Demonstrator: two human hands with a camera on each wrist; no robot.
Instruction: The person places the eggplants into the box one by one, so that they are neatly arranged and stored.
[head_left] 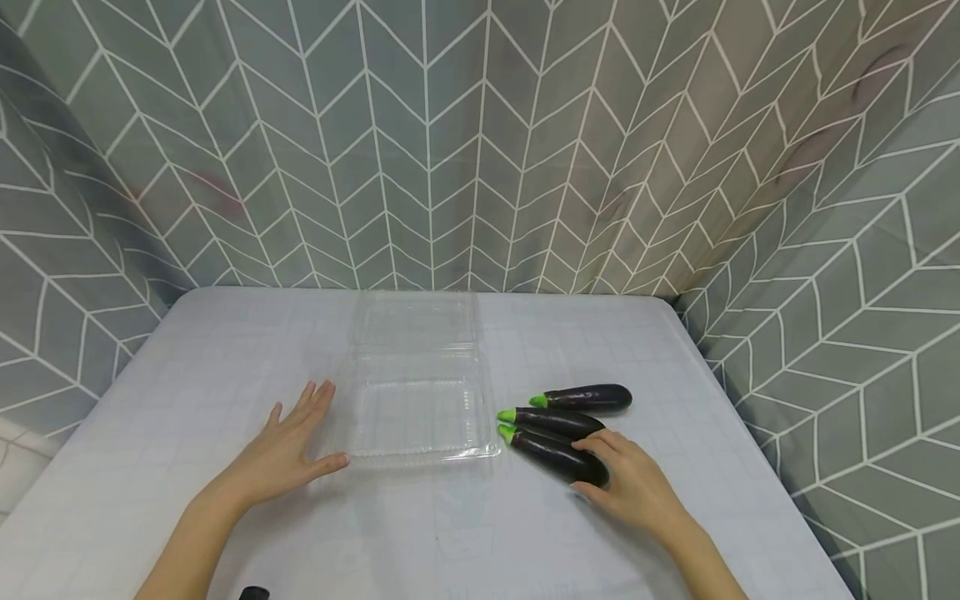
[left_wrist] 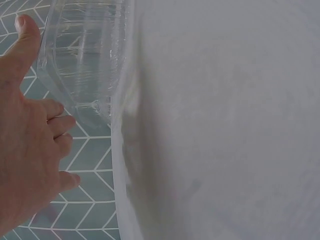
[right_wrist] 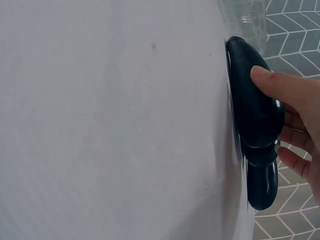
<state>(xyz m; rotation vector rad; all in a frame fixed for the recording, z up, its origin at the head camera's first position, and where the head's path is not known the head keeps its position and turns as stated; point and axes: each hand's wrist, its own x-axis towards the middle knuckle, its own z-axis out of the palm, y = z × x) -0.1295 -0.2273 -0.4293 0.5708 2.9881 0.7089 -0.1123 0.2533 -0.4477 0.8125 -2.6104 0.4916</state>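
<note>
Three dark purple eggplants with green stem ends lie side by side, right of a clear plastic container (head_left: 423, 457). My right hand (head_left: 626, 479) holds the thick end of the nearest eggplant (head_left: 551, 452), thumb on its near side and fingers over the top. The right wrist view shows that thumb against the eggplant (right_wrist: 252, 100). Beyond it are the middle eggplant (head_left: 558, 421) and the far eggplant (head_left: 588, 398). Fingers spread, my left hand (head_left: 288, 454) is beside the container's left edge; whether it touches is unclear. It holds nothing.
The container's hinged clear lid (head_left: 416, 321) lies folded back toward the table's far edge. A white cloth covers the table (head_left: 465, 542). Grey curtains (head_left: 450, 150) with white chevron lines hang behind and beside it. A small black object (head_left: 254, 592) shows at the bottom edge.
</note>
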